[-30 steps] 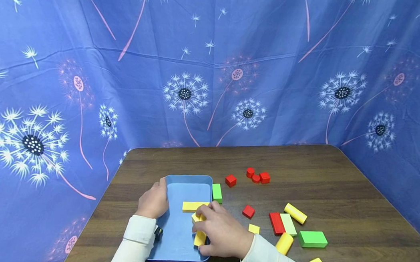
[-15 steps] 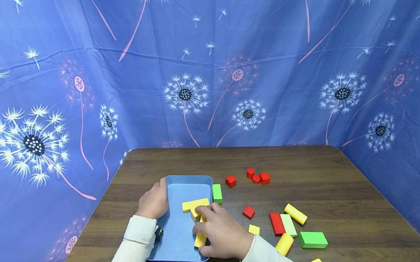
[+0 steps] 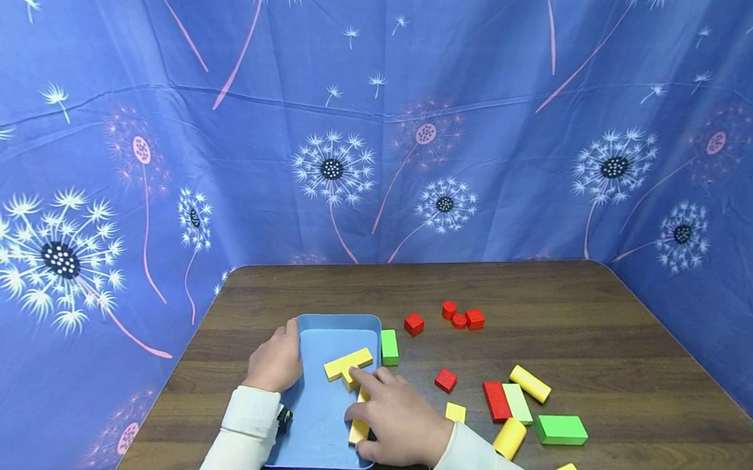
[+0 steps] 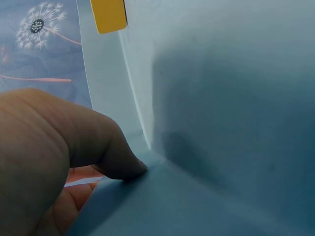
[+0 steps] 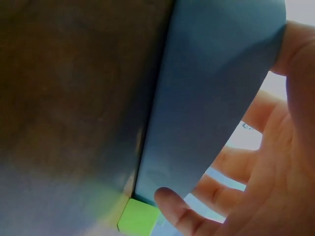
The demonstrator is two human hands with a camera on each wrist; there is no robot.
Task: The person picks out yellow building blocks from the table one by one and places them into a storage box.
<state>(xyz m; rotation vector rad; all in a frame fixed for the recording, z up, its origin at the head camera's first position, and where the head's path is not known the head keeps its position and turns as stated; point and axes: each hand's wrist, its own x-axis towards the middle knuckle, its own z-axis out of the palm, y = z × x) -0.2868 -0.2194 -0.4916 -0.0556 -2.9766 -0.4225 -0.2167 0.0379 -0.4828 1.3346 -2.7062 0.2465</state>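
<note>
My left hand (image 3: 275,358) grips the left wall of a blue tray (image 3: 312,436); in the left wrist view the thumb (image 4: 115,152) lies inside and fingers show outside. Over the right wall reaches my right hand (image 3: 400,418), fingers spread, its index fingertip at a small yellow block (image 3: 349,380). That block sits against a slanted long yellow block (image 3: 348,364). Another long yellow block (image 3: 359,428) lies by the right wall, partly hidden under the right hand. In the right wrist view, fingers (image 5: 172,204) extend over the tray's side (image 5: 197,98).
Outside the tray's right wall lies a green block (image 3: 390,347). Several red pieces, such as a red cube (image 3: 413,324), sit farther back. To the right are a red block (image 3: 496,402), a pale green block (image 3: 517,404), a green block (image 3: 561,429) and yellow cylinders (image 3: 529,383).
The far long yellow block has turned, its right end swinging away from me. The small yellow block has shifted slightly away with it. Both hands have stayed nearly in place.
</note>
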